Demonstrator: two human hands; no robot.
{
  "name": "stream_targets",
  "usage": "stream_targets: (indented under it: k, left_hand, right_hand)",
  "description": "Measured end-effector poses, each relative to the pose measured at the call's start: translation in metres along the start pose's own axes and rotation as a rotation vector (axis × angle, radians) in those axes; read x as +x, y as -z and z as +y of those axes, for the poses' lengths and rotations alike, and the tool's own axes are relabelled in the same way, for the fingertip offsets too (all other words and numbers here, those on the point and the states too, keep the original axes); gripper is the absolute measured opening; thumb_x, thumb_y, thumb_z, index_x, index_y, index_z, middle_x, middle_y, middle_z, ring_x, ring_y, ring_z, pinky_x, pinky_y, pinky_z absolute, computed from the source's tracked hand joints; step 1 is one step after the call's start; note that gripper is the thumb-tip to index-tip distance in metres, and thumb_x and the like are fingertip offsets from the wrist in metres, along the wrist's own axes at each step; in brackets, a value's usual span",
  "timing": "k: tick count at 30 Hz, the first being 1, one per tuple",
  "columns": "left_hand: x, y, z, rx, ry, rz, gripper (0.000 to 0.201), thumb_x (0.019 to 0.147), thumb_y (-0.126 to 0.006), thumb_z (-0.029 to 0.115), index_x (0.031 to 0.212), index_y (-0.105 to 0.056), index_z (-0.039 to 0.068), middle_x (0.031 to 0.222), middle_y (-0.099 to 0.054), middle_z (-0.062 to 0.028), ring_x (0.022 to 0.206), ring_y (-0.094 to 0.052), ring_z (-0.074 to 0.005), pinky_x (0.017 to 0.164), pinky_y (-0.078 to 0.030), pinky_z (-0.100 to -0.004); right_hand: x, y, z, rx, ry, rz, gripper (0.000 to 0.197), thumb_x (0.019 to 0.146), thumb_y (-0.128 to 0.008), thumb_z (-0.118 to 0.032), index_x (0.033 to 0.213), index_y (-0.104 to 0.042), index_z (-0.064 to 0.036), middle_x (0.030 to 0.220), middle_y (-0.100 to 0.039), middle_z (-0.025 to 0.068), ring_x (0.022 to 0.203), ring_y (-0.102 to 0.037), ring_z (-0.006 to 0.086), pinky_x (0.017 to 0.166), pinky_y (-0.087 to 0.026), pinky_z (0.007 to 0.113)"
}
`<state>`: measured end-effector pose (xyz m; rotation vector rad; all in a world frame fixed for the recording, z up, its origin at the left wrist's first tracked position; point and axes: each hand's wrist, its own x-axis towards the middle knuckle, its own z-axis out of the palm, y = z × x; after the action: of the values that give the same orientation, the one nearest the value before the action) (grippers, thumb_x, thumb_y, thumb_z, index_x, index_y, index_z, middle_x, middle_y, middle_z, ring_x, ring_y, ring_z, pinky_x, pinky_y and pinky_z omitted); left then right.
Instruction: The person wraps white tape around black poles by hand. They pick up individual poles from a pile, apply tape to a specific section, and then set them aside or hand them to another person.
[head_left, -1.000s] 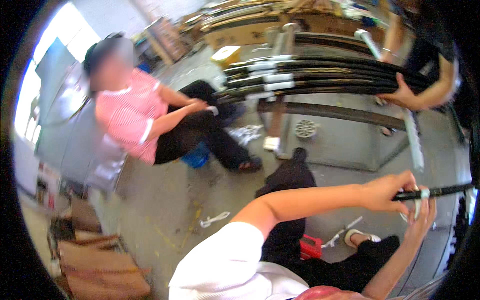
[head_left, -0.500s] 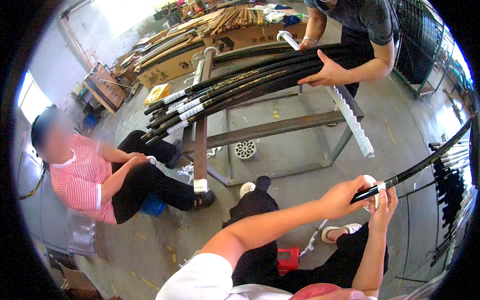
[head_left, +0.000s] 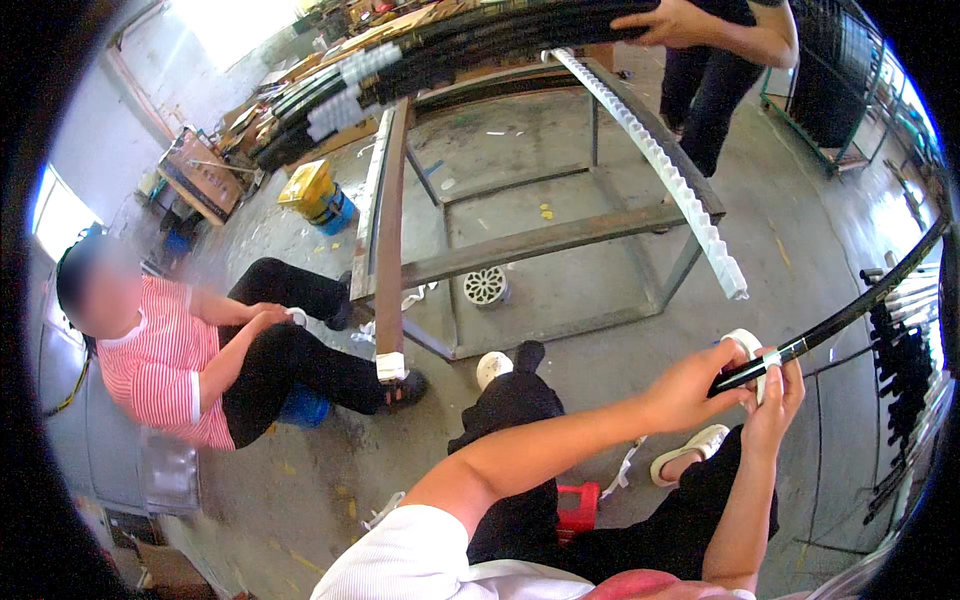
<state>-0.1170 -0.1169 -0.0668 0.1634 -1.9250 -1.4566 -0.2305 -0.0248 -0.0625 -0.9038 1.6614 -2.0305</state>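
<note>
A slim black tube point(head_left: 822, 332) slants across in front of me at the right, its lower end between my hands. My left hand point(head_left: 694, 386) is closed at that end, its fingers on a roll of white tape point(head_left: 740, 344) beside the tube. My right hand point(head_left: 775, 404) grips the tube from below, its fingertips at a white band point(head_left: 771, 359) wrapped round it. Part of the roll is hidden by fingers and tube.
A metal frame table point(head_left: 540, 236) with a white notched strip point(head_left: 668, 170) stands ahead. Beyond it a co-worker's hand point(head_left: 668, 22) holds a bundle of black tubes point(head_left: 470, 55). Another person point(head_left: 165, 350) sits at left. A red stool point(head_left: 577, 512) is beneath me; several tubes point(head_left: 905, 370) stand at right.
The co-worker has lifted the tube bundle off the frame table and moved it up and away. My hands have shifted slightly along with the tube; more of the tape roll shows above it.
</note>
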Motion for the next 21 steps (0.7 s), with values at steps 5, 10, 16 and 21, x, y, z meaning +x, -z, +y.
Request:
stream_targets:
  k: [5,10,16,21]
  left_hand:
    - [-0.003,0.005,0.003,0.123,0.064,-0.073,0.035,0.077,-0.071,0.015,0.102,-0.048,0.005,0.084,-0.059,-0.013,0.076,-0.061,-0.0273,0.068,-0.048,-0.0349]
    - [-0.008,0.004,0.0,0.154,-0.009,-0.079,0.038,0.076,-0.073,0.017,0.103,-0.05,0.004,0.088,-0.059,-0.0133,0.075,-0.061,-0.0271,0.066,-0.049,-0.0337]
    - [-0.015,0.004,0.004,0.221,-0.126,-0.056,0.039,0.075,-0.075,0.018,0.102,-0.05,0.003,0.088,-0.059,-0.0131,0.073,-0.061,-0.0264,0.065,-0.049,-0.0331]
    - [-0.034,0.005,0.022,0.314,-0.139,0.037,0.041,0.073,-0.076,0.016,0.102,-0.049,0.004,0.088,-0.059,-0.0107,0.077,-0.062,-0.0209,0.069,-0.049,-0.0303]
  right_hand:
    - [-0.004,0.005,0.004,0.034,0.051,-0.007,0.015,0.087,-0.054,-0.014,0.092,-0.058,-0.0001,0.069,-0.05,-0.0022,0.049,-0.039,0.0015,0.041,-0.026,0.017]
    - [-0.01,0.01,0.003,-0.05,0.139,-0.03,0.025,0.082,-0.059,-0.023,0.089,-0.06,0.0006,0.076,-0.054,0.0002,0.06,-0.044,0.0044,0.051,-0.034,0.02]
    - [-0.012,0.006,-0.009,-0.118,0.351,-0.108,0.026,0.076,-0.058,-0.023,0.082,-0.06,0.0021,0.076,-0.054,0.0037,0.067,-0.048,0.0104,0.06,-0.037,0.024]
    - [-0.02,-0.002,-0.027,-0.106,0.427,-0.197,0.022,0.069,-0.057,-0.017,0.078,-0.06,0.0021,0.069,-0.054,0.0049,0.06,-0.05,0.013,0.056,-0.038,0.025]
